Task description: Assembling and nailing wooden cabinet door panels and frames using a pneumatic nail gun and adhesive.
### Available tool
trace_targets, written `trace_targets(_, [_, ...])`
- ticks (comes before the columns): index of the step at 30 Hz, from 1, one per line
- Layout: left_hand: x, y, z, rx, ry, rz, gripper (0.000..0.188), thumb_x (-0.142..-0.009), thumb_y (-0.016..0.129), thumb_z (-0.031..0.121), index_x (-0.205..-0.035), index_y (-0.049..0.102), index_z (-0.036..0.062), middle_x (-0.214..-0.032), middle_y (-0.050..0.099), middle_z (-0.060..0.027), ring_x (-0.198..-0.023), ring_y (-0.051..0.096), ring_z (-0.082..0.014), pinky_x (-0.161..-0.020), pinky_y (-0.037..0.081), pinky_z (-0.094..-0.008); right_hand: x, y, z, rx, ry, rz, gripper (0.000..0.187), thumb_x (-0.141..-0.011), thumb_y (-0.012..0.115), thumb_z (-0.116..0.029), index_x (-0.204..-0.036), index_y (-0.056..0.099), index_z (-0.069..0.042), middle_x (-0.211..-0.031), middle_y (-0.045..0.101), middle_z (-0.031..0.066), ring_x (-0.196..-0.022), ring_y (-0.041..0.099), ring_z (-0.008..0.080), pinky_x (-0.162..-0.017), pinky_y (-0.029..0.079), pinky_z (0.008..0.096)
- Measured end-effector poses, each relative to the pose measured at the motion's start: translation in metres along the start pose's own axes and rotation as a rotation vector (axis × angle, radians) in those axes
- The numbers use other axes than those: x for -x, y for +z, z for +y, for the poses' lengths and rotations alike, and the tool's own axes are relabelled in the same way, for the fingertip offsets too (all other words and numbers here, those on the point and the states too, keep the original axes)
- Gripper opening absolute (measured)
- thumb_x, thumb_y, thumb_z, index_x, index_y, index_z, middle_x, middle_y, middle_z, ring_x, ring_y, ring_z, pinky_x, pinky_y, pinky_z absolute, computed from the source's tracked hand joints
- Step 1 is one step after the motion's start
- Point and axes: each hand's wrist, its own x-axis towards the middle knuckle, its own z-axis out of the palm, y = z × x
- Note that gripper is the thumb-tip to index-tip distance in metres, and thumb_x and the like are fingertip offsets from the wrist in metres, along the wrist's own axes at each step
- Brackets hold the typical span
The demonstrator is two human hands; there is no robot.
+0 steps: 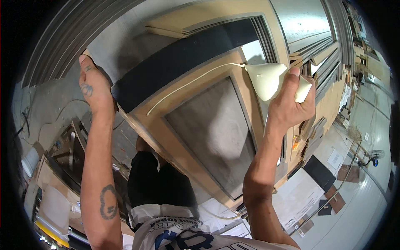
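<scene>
My right hand (291, 100) is closed around a soft, pale yellow squeeze bag (266, 79), its narrow tip pointing left. From that tip a thin cream-coloured bead (183, 84) runs along the top rail of a tan wooden frame (154, 133), beside a black strip (187, 54). The frame surrounds a grey panel (212, 141). At the left, my left hand (98, 89) grips the edge of a grey board (110, 48) next to the black strip's end. Its thumb shows at the board's corner; the other fingers are hidden.
More tan framing (216, 12) lies beyond the black strip. Several grey strips (327, 66) are piled at the right. Dark mouldings (50, 41) stand at the far left, with a white bucket (30, 160) on the floor below. A fan (375, 156) stands at the far right.
</scene>
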Motion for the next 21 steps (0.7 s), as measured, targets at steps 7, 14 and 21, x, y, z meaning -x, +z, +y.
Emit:
trace_targets(7, [-0.005,-0.002,-0.004,0.033,-0.010,-0.029,0.066,-0.106,0.042,0.048,-0.132,0.056,-0.0104,-0.124,0.064,-0.0164,-0.111,0.059,-0.0267,-0.099,0.044,-0.0339,0.013,-0.026,0.007,0.061,0.027,0.004,0.023,-0.088,0.075,-0.010,-0.074,0.061,0.001,-0.067,0.056,0.0070,-0.058,0.050,0.0158,-0.054,0.038,0.0298])
trace_targets(14, [-0.011,-0.001,-0.005,0.120,-0.004,-0.079,0.062,-0.105,0.043,0.045,-0.130,0.057,-0.0110,-0.125,0.064,-0.0160,-0.108,0.060,-0.0274,-0.096,0.046,-0.0349,0.033,-0.056,0.017,0.094,0.023,0.006,0.022,-0.087,0.076,-0.008,-0.075,0.060,0.000,-0.067,0.054,0.0064,-0.059,0.048,0.0163,-0.054,0.037,0.0301])
trace_targets(21, [-0.013,-0.002,-0.004,0.061,-0.006,-0.029,0.064,-0.104,0.045,0.047,-0.130,0.057,-0.0108,-0.129,0.061,-0.0167,-0.107,0.060,-0.0287,-0.096,0.047,-0.0361,0.052,-0.087,0.021,0.120,0.074,0.031,0.020,-0.086,0.076,-0.006,-0.075,0.060,0.000,-0.067,0.054,0.0060,-0.058,0.048,0.0159,-0.054,0.038,0.0293])
